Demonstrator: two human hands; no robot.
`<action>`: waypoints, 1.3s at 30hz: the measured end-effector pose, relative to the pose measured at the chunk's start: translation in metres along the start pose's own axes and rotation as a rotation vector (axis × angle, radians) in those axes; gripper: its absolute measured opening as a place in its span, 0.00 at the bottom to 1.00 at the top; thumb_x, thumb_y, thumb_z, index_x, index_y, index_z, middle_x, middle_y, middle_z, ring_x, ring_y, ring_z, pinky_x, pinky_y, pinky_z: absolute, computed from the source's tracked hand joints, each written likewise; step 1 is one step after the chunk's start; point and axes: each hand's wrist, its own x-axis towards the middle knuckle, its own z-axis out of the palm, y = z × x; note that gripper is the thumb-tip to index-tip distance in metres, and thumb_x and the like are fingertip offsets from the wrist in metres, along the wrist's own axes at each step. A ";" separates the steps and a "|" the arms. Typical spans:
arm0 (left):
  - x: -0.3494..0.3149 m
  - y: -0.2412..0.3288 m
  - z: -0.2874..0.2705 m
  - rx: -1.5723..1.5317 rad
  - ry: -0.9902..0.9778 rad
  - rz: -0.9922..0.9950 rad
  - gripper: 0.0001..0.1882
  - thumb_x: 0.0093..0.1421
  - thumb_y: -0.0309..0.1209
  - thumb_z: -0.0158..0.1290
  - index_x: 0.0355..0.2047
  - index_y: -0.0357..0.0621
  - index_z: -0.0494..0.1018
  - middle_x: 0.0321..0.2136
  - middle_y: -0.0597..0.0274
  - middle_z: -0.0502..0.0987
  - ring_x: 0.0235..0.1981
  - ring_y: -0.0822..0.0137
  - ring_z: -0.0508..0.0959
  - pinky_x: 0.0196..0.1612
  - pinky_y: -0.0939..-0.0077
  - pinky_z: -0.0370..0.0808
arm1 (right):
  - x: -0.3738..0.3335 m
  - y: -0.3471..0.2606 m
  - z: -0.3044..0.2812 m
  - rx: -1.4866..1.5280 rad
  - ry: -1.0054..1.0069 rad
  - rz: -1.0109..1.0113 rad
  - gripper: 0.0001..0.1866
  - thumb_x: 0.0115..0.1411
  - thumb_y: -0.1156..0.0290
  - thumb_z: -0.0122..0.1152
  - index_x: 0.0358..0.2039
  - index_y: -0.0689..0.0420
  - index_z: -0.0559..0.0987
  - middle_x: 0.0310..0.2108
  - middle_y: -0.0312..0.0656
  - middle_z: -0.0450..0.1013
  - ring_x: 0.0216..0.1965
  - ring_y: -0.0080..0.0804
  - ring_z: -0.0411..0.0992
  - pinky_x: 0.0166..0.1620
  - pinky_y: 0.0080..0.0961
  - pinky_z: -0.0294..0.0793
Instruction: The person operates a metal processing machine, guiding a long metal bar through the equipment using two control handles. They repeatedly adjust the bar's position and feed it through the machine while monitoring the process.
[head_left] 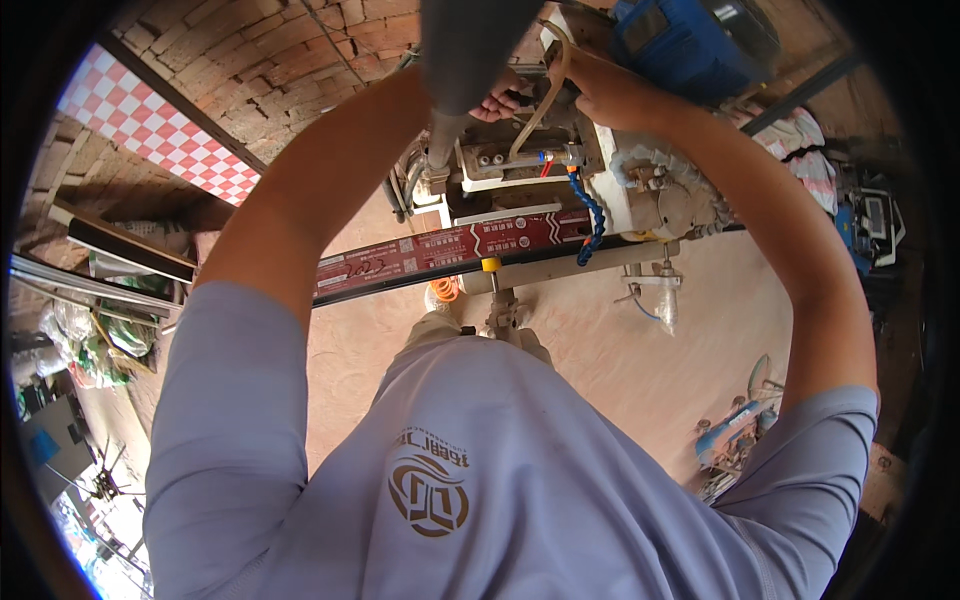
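Both my arms reach forward to a machine at the top middle. My left hand is partly covered by a thick dark post; its fingers curl round a small dark part that is too unclear to name. Facing it, my right hand is closed at the machine's far side, and whatever is in its fingers is hidden. A beige hose curves down between the hands. Below them are a metal valve fitting and a blue coiled air hose. A long bar with a red printed film lies across the machine's near side.
A blue motor stands beyond my right hand. A yellow-capped rod rises close in front of my body. Long profiles are stacked at the left, and a blue wheeled machine stands on the floor at right.
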 end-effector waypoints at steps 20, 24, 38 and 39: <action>0.050 0.029 0.021 0.025 -0.035 0.008 0.12 0.70 0.40 0.48 0.41 0.46 0.74 0.32 0.63 0.79 0.29 0.71 0.78 0.31 0.79 0.76 | -0.031 0.051 -0.009 -0.542 -0.531 -0.036 0.25 0.63 0.65 0.45 0.55 0.71 0.66 0.55 0.59 0.66 0.60 0.51 0.62 0.63 0.43 0.60; 0.056 0.033 0.014 0.143 -0.116 0.056 0.16 0.73 0.41 0.41 0.53 0.48 0.71 0.41 0.59 0.80 0.40 0.63 0.80 0.40 0.72 0.79 | -0.034 0.033 -0.024 -0.238 -0.434 0.259 0.20 0.65 0.65 0.45 0.48 0.70 0.70 0.49 0.59 0.70 0.47 0.53 0.72 0.50 0.47 0.70; 0.067 -0.004 0.026 0.381 0.098 0.410 0.26 0.70 0.53 0.44 0.41 0.40 0.78 0.33 0.63 0.82 0.21 0.74 0.66 0.30 0.75 0.69 | -0.034 0.034 -0.023 -0.284 -0.527 0.266 0.23 0.65 0.65 0.45 0.56 0.65 0.60 0.56 0.57 0.59 0.59 0.51 0.63 0.59 0.47 0.61; 0.064 -0.002 0.027 0.331 0.083 0.376 0.26 0.70 0.52 0.44 0.41 0.40 0.78 0.30 0.65 0.81 0.20 0.75 0.65 0.27 0.76 0.67 | -0.035 0.035 -0.021 -0.303 -0.490 0.211 0.23 0.65 0.65 0.45 0.56 0.65 0.60 0.56 0.57 0.59 0.58 0.51 0.63 0.59 0.47 0.61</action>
